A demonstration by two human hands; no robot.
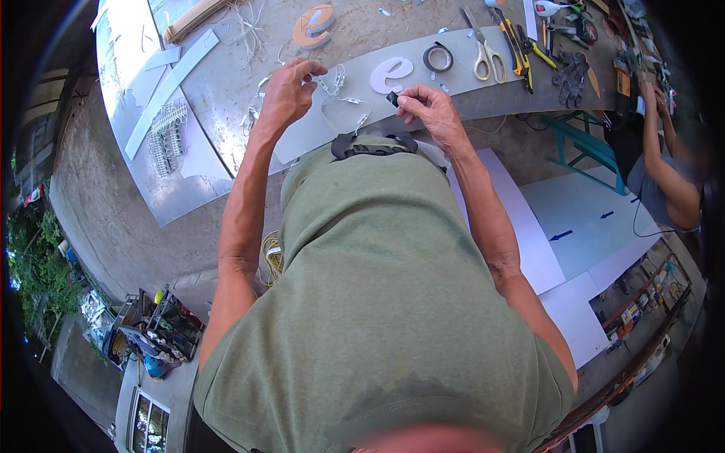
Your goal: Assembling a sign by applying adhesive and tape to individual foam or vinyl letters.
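Note:
My right hand (430,108) pinches a small black piece of tape (392,99) between thumb and fingertips, just below a white letter "e" shape (391,75). My left hand (288,92) hovers over the bench with its fingers apart and bent, and I see nothing in them. Beside it, a string of small white LED modules (337,84) on thin wire loops over the pale strip (461,79). Farther off lies a second letter "e" (313,27), orange-brown and white. A roll of black tape (438,57) rests right of the white letter.
Scissors (487,57), a yellow-black utility knife (518,54), pliers (538,49) and dark gloves (572,78) lie to the right. On the left are a coiled white LED string (168,136) and white strips (170,92). Another person's arm (664,158) reaches in at far right.

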